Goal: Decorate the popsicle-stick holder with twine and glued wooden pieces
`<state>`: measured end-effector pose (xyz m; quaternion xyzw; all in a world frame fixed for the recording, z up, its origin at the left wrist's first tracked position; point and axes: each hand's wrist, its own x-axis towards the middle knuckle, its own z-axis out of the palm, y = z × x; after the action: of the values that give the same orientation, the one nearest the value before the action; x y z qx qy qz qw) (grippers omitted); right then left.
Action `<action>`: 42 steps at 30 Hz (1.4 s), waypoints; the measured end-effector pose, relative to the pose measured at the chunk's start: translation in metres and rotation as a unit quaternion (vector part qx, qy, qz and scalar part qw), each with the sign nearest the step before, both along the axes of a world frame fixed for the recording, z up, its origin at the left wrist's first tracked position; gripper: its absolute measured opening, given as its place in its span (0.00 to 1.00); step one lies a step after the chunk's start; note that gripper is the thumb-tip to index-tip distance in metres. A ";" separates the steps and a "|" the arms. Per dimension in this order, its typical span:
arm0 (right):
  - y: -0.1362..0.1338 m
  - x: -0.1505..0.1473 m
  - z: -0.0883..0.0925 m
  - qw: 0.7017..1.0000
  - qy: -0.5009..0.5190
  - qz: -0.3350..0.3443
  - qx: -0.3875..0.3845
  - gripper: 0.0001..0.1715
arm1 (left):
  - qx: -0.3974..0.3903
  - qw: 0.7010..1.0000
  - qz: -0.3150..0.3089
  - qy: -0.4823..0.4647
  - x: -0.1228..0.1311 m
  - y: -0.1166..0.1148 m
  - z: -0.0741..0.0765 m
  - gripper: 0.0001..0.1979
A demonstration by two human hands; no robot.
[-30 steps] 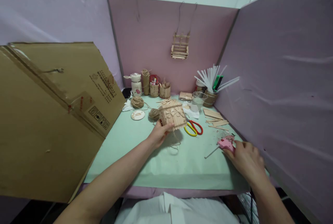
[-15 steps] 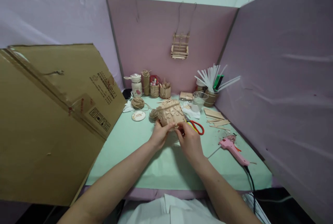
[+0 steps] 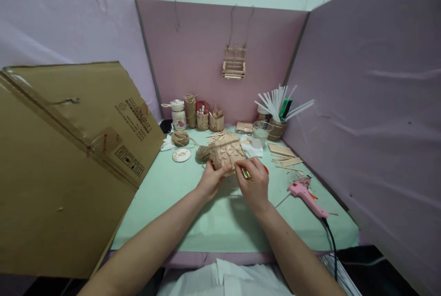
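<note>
Tilted above the table, a basket-like pot (image 3: 225, 151) is covered in thin wooden pieces, with a braided band near its rim and petal shapes on its side. My left hand (image 3: 211, 180) grips its lower left, thumb across the front. At the lower right side of the pot, my right hand (image 3: 254, 183) is closed in a pinch; whatever its fingertips hold is too small to make out. Scissors with red and yellow handles (image 3: 266, 170) lie behind my right hand, mostly hidden by it. A ball of grey-brown twine (image 3: 202, 153) rests just left of the pot.
A pink glue gun (image 3: 310, 198) with a cord lies at right, near flat wooden sticks (image 3: 284, 156). Glue sticks (image 3: 275, 103), a plastic cup (image 3: 262, 131) and a white bottle (image 3: 178, 116) stand at the back. A large cardboard sheet (image 3: 69, 172) leans at left.
My right hand has shifted slightly right and turned, its fingertips moving from the pot's bottom edge to its side. It now covers more of the scissors. My left hand keeps its grip.
</note>
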<state>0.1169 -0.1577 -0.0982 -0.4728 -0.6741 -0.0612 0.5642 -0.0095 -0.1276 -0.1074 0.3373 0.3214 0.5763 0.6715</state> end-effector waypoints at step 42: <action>-0.009 -0.004 0.001 0.995 -0.090 0.007 -0.031 0.12 | -0.004 1.000 -0.010 -0.010 -0.001 0.000 -0.003 0.30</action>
<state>0.1133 -0.1665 -0.0970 -0.4778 -0.7271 -0.0792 0.4866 -0.0101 -0.1279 -0.1109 0.3317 0.3134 0.5712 0.6822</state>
